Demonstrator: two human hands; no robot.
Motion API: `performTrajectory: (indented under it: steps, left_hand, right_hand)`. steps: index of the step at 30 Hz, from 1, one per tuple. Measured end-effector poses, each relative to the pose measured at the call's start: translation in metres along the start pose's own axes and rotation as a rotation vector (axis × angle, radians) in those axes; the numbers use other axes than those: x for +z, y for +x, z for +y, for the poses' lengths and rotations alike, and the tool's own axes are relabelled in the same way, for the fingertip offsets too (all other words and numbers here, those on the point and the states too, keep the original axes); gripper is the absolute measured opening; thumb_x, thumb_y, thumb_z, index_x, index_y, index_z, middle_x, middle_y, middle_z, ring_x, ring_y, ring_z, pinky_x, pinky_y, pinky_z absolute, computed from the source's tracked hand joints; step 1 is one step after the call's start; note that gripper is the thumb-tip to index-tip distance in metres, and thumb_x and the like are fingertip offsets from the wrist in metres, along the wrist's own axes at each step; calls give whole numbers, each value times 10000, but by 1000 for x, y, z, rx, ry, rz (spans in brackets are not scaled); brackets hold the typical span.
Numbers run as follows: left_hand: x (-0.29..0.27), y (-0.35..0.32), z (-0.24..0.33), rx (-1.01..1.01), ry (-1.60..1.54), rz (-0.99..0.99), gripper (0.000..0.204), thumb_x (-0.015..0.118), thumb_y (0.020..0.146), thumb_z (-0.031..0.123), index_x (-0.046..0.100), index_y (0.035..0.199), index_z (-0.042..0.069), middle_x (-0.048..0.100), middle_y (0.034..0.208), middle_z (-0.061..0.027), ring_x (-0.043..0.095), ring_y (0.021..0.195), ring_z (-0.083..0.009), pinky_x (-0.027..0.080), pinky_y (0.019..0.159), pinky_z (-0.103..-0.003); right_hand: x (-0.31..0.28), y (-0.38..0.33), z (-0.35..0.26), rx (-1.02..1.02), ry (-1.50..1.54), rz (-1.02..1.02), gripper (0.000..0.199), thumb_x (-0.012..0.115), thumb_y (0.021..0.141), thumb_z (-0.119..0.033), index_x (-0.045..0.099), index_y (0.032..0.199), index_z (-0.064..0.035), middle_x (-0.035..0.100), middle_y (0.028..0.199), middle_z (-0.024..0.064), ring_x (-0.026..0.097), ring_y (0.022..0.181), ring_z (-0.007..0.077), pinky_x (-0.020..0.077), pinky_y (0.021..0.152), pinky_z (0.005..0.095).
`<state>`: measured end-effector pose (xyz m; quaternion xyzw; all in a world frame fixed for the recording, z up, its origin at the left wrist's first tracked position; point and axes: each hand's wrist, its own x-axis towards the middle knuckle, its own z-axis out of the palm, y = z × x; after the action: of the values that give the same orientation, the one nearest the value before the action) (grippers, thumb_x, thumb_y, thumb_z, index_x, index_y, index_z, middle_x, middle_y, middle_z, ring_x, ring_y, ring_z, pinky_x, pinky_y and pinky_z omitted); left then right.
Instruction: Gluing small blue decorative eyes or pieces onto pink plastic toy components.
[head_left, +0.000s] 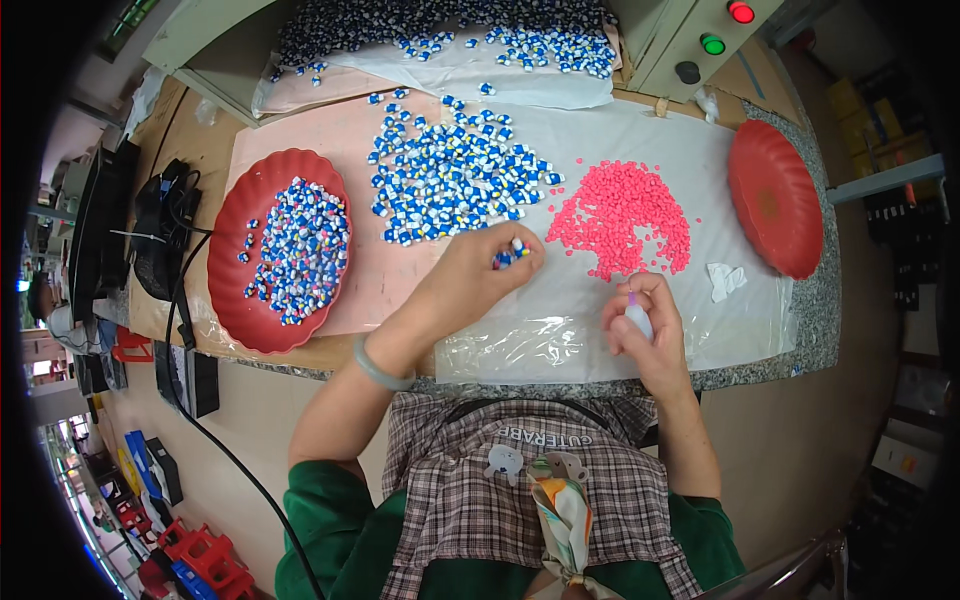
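Several small blue-and-white pieces (510, 254) sit in the curled fingers of my left hand (478, 272), above the white sheet. My right hand (648, 335) is closed around a small translucent squeeze bottle (640, 318) with a thin purplish tip pointing up. Just beyond that tip lies a spread of tiny pink pieces (625, 215). Past my left hand spreads a loose layer of blue-and-white pieces (440, 170), some with yellow spots. To the left, a red scalloped dish (228, 270) holds many blue-and-white pieces with pink bits among them.
A second red scalloped dish (775, 200) stands at the right edge. Near it lies a crumpled white tissue (725, 281). A metal machine housing (690, 60) with buttons rises at the back, more pieces inside its opening. A black cable (215, 430) runs down the left.
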<state>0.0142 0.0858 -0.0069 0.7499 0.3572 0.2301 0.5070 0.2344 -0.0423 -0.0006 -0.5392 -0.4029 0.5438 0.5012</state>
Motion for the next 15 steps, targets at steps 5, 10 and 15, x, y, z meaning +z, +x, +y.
performTrajectory:
  steps: [5,10,15]
  left_hand:
    - [23,-35,8,-391,-879,-27,192,593,944,66,604,1132,24,658,880,-76,459,619,-15,324,528,-147]
    - [43,-49,16,-322,-906,68,206,592,931,23,602,1136,7,675,924,-102,432,597,-6,322,508,-161]
    - [51,-51,15,-328,-741,114,196,606,927,10,620,1123,19,685,937,-74,450,636,-4,365,545,-161]
  right_hand:
    - [-3,3,-5,-26,140,-56,291,613,883,-86,473,1135,-48,552,1038,114,538,655,113,420,546,224]
    - [-5,3,-7,-149,-100,15,299,642,878,-72,498,1135,-22,565,1035,108,580,692,124,440,544,221]
    - [5,-1,-6,-354,-93,209,389,739,849,-105,537,1162,8,643,941,113,606,724,126,491,595,230]
